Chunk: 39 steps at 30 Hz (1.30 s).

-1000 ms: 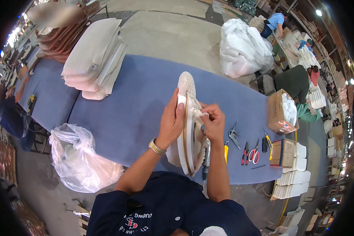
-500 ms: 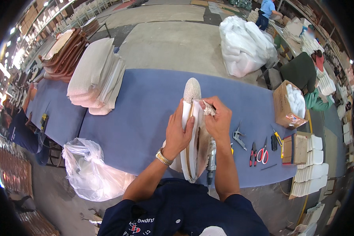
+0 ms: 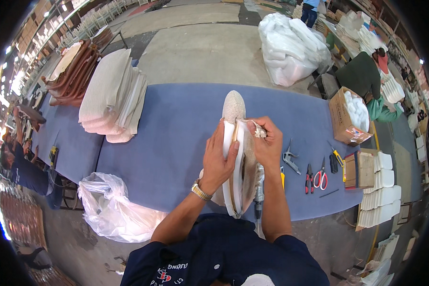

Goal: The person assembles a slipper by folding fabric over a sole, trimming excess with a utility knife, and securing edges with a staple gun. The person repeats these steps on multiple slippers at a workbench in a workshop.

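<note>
A cream-upholstered cushion [image 3: 234, 107] stands on edge in front of me, its long side facing up and showing a white foam layer and a thin brown board edge. My left hand [image 3: 218, 159] is closed around its left side, the thumb pressed on the white layer. My right hand [image 3: 268, 143] pinches a bunched flap of the cream fabric [image 3: 260, 131] at the cushion's right upper edge. Below the right forearm lies a grey, hose-connected tool [image 3: 259, 190], partly hidden by the cushion.
Right of my arm lie a metal air gun [image 3: 291, 159], pliers [image 3: 309, 178], scissors [image 3: 321, 178] and a yellow cutter [image 3: 337, 157]. Beyond is a carton [image 3: 338, 119] of white stuffing. Fabric pieces [image 3: 107, 95] are stacked at left, near a plastic bag [image 3: 119, 209]. Co-workers stand on both sides.
The right hand, still pinching the fabric flap, has shifted slightly outward from the cushion. The left hand keeps its hold. The whole view has moved a little.
</note>
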{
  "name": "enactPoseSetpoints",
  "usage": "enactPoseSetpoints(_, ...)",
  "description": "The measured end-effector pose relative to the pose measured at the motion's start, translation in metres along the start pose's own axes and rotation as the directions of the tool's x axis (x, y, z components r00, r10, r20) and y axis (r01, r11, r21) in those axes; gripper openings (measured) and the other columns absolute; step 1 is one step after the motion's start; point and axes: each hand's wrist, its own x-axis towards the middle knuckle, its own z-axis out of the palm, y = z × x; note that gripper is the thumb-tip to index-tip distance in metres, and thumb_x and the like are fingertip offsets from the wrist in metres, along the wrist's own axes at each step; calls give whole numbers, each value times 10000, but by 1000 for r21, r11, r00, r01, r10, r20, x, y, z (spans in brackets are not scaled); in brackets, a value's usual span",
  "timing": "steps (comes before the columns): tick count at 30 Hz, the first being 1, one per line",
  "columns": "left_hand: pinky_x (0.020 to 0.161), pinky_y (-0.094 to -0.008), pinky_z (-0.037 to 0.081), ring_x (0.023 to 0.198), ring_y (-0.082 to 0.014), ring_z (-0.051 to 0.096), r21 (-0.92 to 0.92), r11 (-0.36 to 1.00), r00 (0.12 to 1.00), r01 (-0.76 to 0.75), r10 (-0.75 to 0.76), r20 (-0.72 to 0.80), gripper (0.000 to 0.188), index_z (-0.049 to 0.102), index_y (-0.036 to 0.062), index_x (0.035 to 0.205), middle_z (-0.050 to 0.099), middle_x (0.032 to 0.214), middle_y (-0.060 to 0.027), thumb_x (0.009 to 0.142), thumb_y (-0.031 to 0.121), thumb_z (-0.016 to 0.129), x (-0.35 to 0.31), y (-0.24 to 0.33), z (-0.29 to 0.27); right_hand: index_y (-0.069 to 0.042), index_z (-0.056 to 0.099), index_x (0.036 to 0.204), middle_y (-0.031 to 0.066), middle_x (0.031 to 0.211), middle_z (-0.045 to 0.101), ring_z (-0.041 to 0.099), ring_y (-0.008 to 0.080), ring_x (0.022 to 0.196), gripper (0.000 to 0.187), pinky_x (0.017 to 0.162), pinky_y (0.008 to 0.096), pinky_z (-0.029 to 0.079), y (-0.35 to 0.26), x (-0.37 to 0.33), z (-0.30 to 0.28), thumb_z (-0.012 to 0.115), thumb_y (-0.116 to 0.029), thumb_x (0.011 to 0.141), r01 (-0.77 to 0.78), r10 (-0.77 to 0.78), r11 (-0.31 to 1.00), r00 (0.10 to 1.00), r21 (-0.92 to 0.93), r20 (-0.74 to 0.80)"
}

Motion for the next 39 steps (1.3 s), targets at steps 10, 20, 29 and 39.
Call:
enactPoseSetpoints(10, 791, -463, 589, 976, -423, 733, 60, 966, 952, 253, -260, 160, 864, 404, -67, 1489, 714, 1076, -287, 759, 167, 802, -44, -54, -30, -56, 733, 1020, 106, 858, 725, 636, 98, 761, 241, 698, 287, 522, -8, -2, 44, 625, 19, 819, 224, -221, 966, 974, -130, 41)
enactPoseSetpoints(20, 794, -458, 589, 899, -447, 720, 414, 903, 757, -111, -193, 625, 907, 356, 86, 1592, 713, 1151, -260, 766, 217, 709, -34, -31, -89, -31, 708, 950, 37, 775, 663, 570, 96, 733, 154, 681, 299, 490, 69, -84, -8, 748, -179, 941, -125, 123, 983, 992, -136, -23)
enactPoseSetpoints(29, 654, -488, 616, 790, -410, 738, 515, 848, 686, -124, -302, 662, 1002, 369, 247, 1601, 653, 1305, -233, 686, 322, 771, -108, -43, -37, -7, 715, 1099, 96, 1122, 734, 667, 182, 959, 282, 873, 323, 523, 153, -208, -128, 673, -275, 1024, -424, 341, 853, 894, -304, -291)
enactPoseSetpoints(39, 972, -495, 544, 1213, -421, 637, 477, 871, 624, -113, -312, 717, 984, 377, 199, 1599, 492, 1528, -243, 780, 506, 827, -90, -42, -43, -20, 672, 976, 147, 797, 692, 661, 331, 708, 366, 635, 454, 495, 211, -229, -202, 722, -382, 954, -602, 429, 398, 789, -692, -440)
